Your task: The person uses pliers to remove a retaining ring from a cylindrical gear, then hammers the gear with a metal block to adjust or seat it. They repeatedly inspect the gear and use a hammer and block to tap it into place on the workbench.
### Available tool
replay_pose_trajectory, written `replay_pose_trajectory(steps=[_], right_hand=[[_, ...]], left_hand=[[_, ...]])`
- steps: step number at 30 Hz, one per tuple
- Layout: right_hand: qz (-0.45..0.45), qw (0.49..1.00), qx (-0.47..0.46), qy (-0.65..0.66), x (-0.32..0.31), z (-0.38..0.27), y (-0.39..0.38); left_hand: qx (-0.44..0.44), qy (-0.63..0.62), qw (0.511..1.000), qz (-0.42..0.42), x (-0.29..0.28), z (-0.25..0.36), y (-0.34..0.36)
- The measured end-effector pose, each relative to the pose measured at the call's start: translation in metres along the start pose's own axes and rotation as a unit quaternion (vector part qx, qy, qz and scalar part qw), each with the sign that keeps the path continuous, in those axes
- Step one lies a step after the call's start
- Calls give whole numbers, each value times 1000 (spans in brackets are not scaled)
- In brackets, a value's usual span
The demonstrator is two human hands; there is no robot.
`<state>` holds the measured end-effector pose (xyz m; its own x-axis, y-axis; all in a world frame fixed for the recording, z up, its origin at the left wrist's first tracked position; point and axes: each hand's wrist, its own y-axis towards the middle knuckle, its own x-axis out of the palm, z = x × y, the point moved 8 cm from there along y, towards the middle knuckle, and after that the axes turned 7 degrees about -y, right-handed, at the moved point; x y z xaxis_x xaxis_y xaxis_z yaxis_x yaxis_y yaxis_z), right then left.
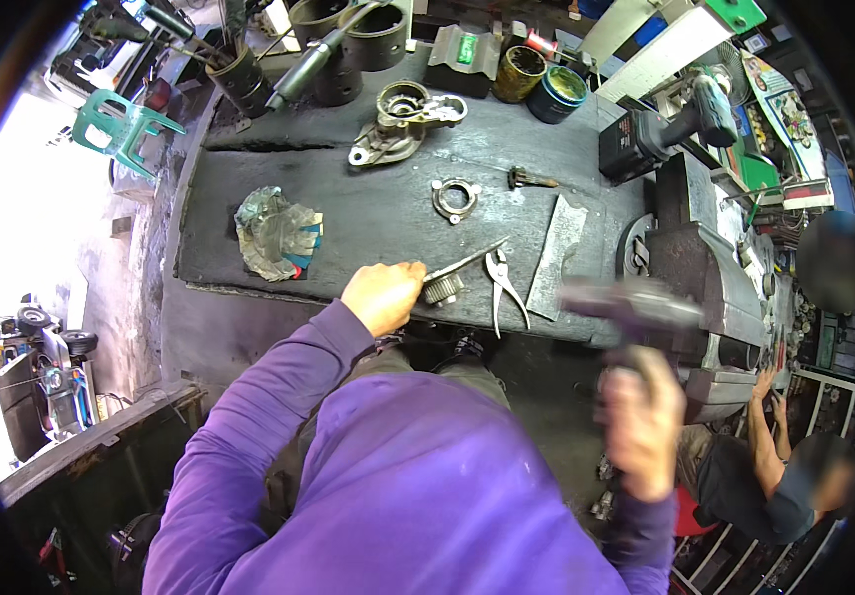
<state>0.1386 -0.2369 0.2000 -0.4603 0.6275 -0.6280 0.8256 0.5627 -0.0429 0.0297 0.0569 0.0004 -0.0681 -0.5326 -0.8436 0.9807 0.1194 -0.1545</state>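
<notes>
Purple sleeves fill the near edge of my view, both forearms rising from below. My right hand [639,421] is wrapped in a fist around the handle of a hammer [631,302], whose blurred head hangs raised off the bench's right corner, beside a heavy vise [705,273]. My left hand [384,295] is nearer the work: it is curled tight around a slim metal punch [465,261] at the front edge of the workbench [368,213]. The punch's long axis runs from my fist up and to the right, over a small toothed gear [442,289] that sits just beside my knuckles. So the struck end lies left of and beyond the hammer head. Pliers [503,286] lie just right of the gear. Farther back sit a ring part [454,198], a crumpled rag [276,233] and a cast housing [404,119].
</notes>
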Motion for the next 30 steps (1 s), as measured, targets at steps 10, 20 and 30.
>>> replay_pose_trajectory(steps=[10, 20, 30], right_hand=[[136, 982, -130, -20, 62, -115, 47], [-80, 944, 9, -319, 173, -28, 51], [105, 956, -11, -272, 108, 2, 90]], left_hand=[[48, -32, 998, 4, 1, -8, 9], [24, -3, 999, 26, 10, -28, 26], [-17, -65, 996, -56, 32, -42, 27]])
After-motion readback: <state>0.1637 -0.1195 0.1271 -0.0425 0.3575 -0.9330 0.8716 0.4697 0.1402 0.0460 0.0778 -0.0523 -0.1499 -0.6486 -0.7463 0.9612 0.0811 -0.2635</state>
